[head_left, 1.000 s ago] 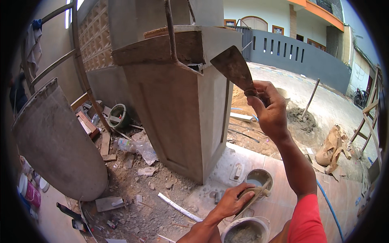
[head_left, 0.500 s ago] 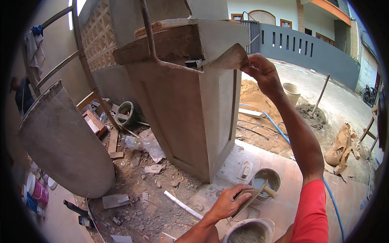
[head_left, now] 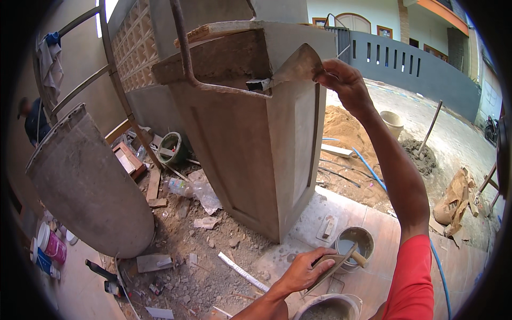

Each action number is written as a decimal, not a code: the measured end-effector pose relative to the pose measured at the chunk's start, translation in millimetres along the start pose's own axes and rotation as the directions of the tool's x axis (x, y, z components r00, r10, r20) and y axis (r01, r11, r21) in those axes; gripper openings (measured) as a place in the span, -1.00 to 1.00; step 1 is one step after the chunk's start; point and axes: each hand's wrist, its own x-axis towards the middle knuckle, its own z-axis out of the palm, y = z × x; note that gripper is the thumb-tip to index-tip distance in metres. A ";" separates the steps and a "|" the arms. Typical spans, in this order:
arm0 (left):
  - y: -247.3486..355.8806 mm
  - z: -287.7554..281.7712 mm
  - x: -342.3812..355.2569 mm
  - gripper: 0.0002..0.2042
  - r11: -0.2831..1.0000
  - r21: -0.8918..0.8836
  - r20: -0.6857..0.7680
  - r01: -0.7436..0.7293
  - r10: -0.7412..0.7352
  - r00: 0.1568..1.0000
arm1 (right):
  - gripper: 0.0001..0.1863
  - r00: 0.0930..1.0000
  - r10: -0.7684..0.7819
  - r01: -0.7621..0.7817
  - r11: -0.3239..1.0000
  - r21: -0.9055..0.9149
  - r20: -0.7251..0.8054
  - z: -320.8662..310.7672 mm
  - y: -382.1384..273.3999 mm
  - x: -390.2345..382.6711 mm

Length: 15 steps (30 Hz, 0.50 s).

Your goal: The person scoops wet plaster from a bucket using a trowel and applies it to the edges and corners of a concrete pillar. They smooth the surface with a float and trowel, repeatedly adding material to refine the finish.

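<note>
My right hand (head_left: pixel 346 88) is raised at the upper part of a grey plastered pillar (head_left: pixel 240 149). Its fingers pinch a thin, bent grey-brown sheet (head_left: pixel 300 63), whose far edge meets the pillar face near the corner. What the sheet is made of I cannot tell. Lower down, my left hand (head_left: pixel 305 273) is closed on a trowel (head_left: pixel 349 255), seen nearly edge-on with its wooden handle pointing right. Beneath it stands a bucket of wet grey mix (head_left: pixel 330 308). A bucket of cloudy water (head_left: pixel 365 242) is just beyond the trowel.
A bent metal rod (head_left: pixel 186 58) crosses the pillar's top. A float (head_left: pixel 327 228) lies on the tiles beside the water bucket. Rubble (head_left: pixel 213 256) covers the ground at left, near a large rounded grey panel (head_left: pixel 90 186). Sand (head_left: pixel 341 128) is heaped beyond; another person (head_left: pixel 34 121) stands far left.
My right hand has moved up slightly against the pillar, and the sheet stands more upright. My left hand keeps hold of the trowel above the buckets. The whole view has shifted a little.
</note>
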 end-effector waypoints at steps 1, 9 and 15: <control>-0.8 0.1 0.4 -0.70 1.000 -0.004 -0.003 -0.006 0.006 1.000 | -0.78 1.000 0.014 -0.014 1.000 0.022 -0.002 -0.1 0.4 1.3; -0.4 -1.8 0.7 -0.69 0.999 -0.036 0.018 0.010 -0.009 1.000 | -0.78 0.999 0.044 -0.044 0.974 0.223 0.003 7.8 8.4 4.2; -0.5 -2.6 -0.3 -0.68 1.000 -0.019 0.015 -0.001 0.001 1.000 | -0.71 0.982 0.155 -0.131 0.971 0.201 -0.106 18.8 21.8 -14.6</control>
